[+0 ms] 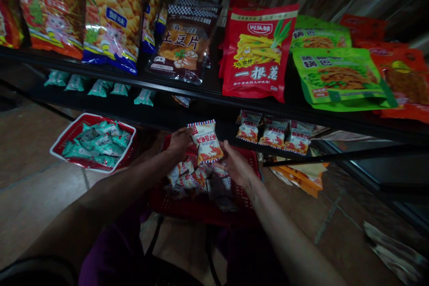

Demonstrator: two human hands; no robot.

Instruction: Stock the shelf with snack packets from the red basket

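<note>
A small white and orange snack packet (207,142) with a striped edge is held upright between my hands, above a red basket (201,216). My left hand (182,140) pinches the packet by its left edge. My right hand (237,163) is closed at its lower right edge, with the thumb raised; the palm hides part of the fingers' contact. Similar packets (196,178) lie heaped in the basket below. On the lower shelf, to the right, stand several matching packets (275,131) in a row.
A white-rimmed red basket (129,149) of teal packets (100,140) sits on the floor at left. Larger snack bags, among them a red bag (258,53), line the upper shelf (161,87). Orange packaging (301,176) lies under the shelf at right.
</note>
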